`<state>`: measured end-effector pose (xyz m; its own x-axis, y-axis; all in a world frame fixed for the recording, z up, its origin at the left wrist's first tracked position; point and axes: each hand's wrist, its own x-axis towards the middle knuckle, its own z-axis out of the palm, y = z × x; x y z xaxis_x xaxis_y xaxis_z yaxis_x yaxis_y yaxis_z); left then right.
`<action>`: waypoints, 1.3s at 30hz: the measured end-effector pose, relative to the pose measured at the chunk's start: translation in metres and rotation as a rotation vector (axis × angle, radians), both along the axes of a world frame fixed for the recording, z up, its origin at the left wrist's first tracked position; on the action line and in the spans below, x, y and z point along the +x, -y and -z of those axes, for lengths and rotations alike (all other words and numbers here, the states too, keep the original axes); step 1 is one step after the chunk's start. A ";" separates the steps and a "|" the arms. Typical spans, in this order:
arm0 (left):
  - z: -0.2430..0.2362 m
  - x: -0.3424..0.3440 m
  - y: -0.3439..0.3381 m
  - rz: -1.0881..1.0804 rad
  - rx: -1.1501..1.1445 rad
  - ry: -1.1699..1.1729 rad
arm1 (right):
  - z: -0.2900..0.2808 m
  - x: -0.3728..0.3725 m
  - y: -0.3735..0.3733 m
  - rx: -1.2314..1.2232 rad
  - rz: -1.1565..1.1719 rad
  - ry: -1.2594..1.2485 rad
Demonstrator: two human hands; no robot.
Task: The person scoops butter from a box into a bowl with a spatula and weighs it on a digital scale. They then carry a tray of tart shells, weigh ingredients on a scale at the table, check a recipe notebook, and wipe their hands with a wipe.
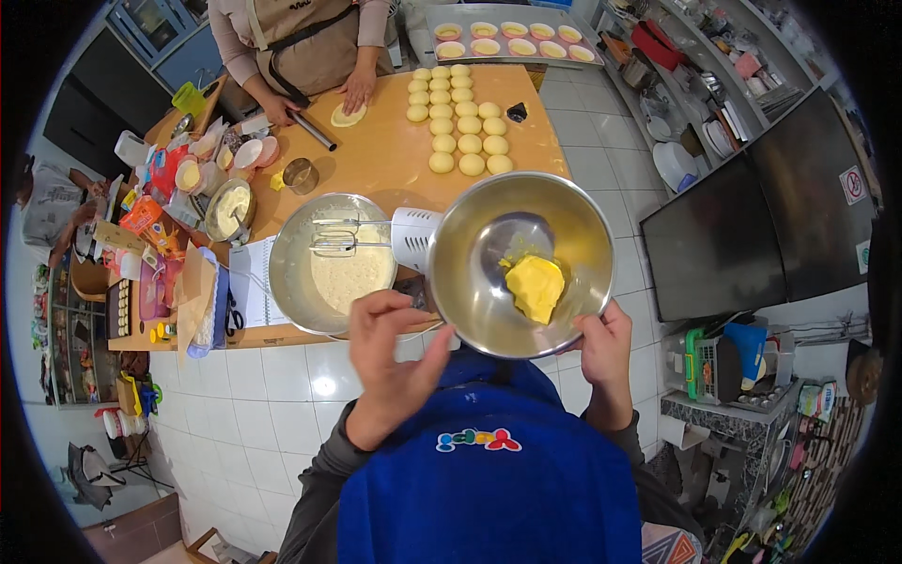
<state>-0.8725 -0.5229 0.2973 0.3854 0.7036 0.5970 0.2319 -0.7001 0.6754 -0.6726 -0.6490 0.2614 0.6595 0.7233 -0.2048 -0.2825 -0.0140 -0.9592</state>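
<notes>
My right hand (602,340) grips the rim of a shiny steel mixing bowl (470,305), tilted so that its inside shows. A soft yellow lump that looks like butter or margarine (536,289) lies in that bowl, with small smears beside it. My left hand (395,357) is raised at the bowl's near left side, fingers spread and holding nothing. Just left stands a larger metal bowl (282,291) of pale, bubbly batter (352,280). A white hand mixer (412,237) reaches over it with its beaters above the batter; the steel bowl hides part of the mixer.
Across the wooden table (366,179), a person's hand (358,89) presses a flat dough round (349,115) beside a rolling pin (313,131). Rows of dough balls (469,125) sit nearby. Beyond is a tray of filled cups (517,39). A notebook (252,282) and scissors (233,315) lie left.
</notes>
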 end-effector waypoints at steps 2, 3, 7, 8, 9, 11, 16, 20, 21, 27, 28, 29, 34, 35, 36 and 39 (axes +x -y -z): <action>0.020 -0.015 -0.006 -0.033 -0.146 0.109 | 0.015 0.014 0.001 -0.006 0.032 -0.025; 0.032 -0.024 -0.009 -0.073 -0.290 0.216 | 0.021 0.021 0.002 -0.040 0.076 -0.041; 0.064 -0.060 -0.008 -0.156 -0.721 0.469 | 0.059 0.056 0.000 -0.092 0.158 -0.084; 0.068 -0.067 -0.006 -0.197 -0.813 0.492 | 0.069 0.063 -0.001 -0.118 0.186 -0.098; 0.072 -0.072 -0.004 -0.238 -0.905 0.515 | 0.080 0.070 -0.003 -0.144 0.203 -0.108; 0.083 -0.081 0.003 -0.278 -0.932 0.533 | 0.097 0.076 -0.011 -0.164 0.194 -0.120; 0.101 -0.091 0.013 -0.319 -1.058 0.619 | 0.144 0.090 -0.033 -0.212 0.199 -0.181; 0.098 -0.090 0.015 -0.265 -1.157 0.708 | 0.165 0.094 -0.048 -0.253 0.178 -0.202; 0.096 -0.089 0.015 -0.233 -1.184 0.737 | 0.169 0.095 -0.050 -0.258 0.172 -0.199; 0.095 -0.083 0.019 -0.125 -1.264 0.846 | 0.187 0.104 -0.058 -0.288 0.096 -0.251; 0.094 -0.081 0.019 -0.127 -1.265 0.844 | 0.187 0.104 -0.058 -0.290 0.096 -0.254; 0.092 -0.078 0.020 -0.121 -1.291 0.850 | 0.187 0.104 -0.058 -0.300 0.082 -0.250; 0.086 -0.072 0.017 -0.117 -1.347 0.858 | 0.159 0.103 -0.051 -0.436 0.010 -0.356; 0.086 -0.071 0.017 -0.117 -1.349 0.862 | 0.156 0.108 -0.046 -0.457 0.121 -0.248; 0.086 -0.071 0.016 -0.118 -1.351 0.867 | 0.156 0.115 -0.042 -0.477 0.230 -0.138; 0.090 -0.067 0.015 -0.066 -1.360 0.838 | 0.197 0.151 -0.028 -0.753 0.109 0.513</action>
<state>-0.9391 -0.5379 0.2069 0.2353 0.8658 -0.4416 -0.5040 0.4972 0.7063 -0.5215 -0.6207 0.0646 0.8566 0.4457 -0.2599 0.1388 -0.6843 -0.7158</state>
